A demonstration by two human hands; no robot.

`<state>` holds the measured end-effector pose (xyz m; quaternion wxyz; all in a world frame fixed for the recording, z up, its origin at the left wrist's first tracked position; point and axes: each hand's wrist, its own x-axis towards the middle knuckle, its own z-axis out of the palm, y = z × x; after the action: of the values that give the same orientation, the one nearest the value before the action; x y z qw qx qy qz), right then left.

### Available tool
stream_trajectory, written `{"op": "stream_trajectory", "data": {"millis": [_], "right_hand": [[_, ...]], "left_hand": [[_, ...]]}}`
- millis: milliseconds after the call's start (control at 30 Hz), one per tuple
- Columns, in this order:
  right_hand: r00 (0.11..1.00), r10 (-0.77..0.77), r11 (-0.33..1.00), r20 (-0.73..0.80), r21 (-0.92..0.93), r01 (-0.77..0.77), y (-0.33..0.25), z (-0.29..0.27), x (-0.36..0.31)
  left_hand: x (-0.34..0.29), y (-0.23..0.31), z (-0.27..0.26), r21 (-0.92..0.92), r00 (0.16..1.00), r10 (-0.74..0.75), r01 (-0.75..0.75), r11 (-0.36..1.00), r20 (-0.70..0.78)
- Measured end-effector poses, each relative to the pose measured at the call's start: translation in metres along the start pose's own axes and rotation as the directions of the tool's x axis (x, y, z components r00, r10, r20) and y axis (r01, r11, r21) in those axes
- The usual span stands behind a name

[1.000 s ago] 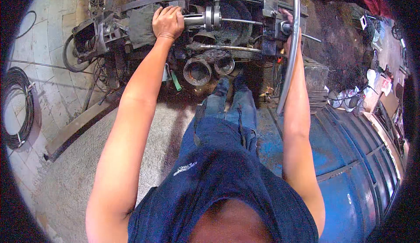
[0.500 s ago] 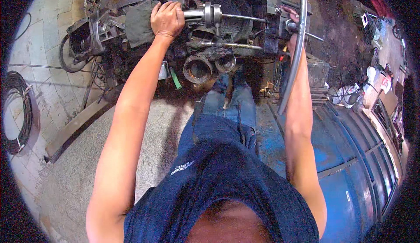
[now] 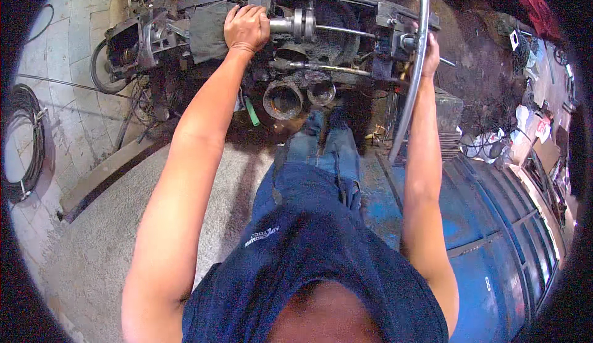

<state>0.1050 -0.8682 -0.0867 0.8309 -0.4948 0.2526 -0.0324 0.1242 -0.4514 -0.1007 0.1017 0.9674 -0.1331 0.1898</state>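
My left hand (image 3: pixel 247 29) is closed over the left part of a shiny metal shaft (image 3: pixel 281 25), knuckles up. Just right of it, the shaft carries a thick round flange (image 3: pixel 304 25). A thin rod (image 3: pixel 343 31) runs on from the flange to a dark block (image 3: pixel 384 46) at the right of the greasy metal frame. Beside that block is my right hand (image 3: pixel 431 55), its fingers curled and partly hidden behind a bent grey tube (image 3: pixel 417 65). What it grips there is hidden. A dark cloth-like cover (image 3: pixel 210 34) lies left of my left hand.
Below the shaft sit two round pipe openings, the larger (image 3: pixel 283 101) on the left. A gearbox-like casting (image 3: pixel 133 46) stands at far left, a coil of black cable (image 3: pixel 25 142) on the floor. Blue ribbed metal (image 3: pixel 475 219) fills the lower right, with scattered scraps (image 3: pixel 525 120) beyond.
My right hand has drawn back toward me and to the right, so more of it shows beside the tube. My left hand keeps its hold on the shaft. The whole view has shifted slightly.
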Motion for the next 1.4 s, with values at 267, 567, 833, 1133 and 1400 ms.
{"op": "stream_trajectory", "data": {"millis": [267, 567, 833, 1133, 1400], "right_hand": [[0.994, -0.105, 0.989, -0.038, -0.107, 0.1, -0.04, -0.028, -0.02], [0.991, -0.128, 0.989, -0.042, -0.081, 0.125, -0.063, -0.043, -0.028], [0.989, -0.133, 0.989, -0.06, -0.069, 0.129, -0.069, -0.058, -0.027], [0.99, -0.116, 0.992, -0.075, -0.054, 0.113, -0.07, -0.057, -0.024], [0.992, -0.11, 0.993, -0.053, -0.044, 0.108, -0.067, -0.054, -0.022]], "left_hand": [[-0.002, 0.001, -0.001, 0.027, 1.0, 0.0, 0.0, 1.0, 0.022], [-0.001, 0.004, -0.004, 0.044, 0.999, -0.007, 0.005, 0.999, 0.048], [-0.001, 0.004, -0.003, 0.031, 0.998, -0.015, 0.013, 0.999, 0.062], [-0.001, 0.005, -0.004, 0.048, 0.997, -0.034, 0.03, 0.998, 0.076], [0.0, 0.005, -0.006, 0.035, 0.996, -0.031, 0.028, 0.999, 0.081]]}}
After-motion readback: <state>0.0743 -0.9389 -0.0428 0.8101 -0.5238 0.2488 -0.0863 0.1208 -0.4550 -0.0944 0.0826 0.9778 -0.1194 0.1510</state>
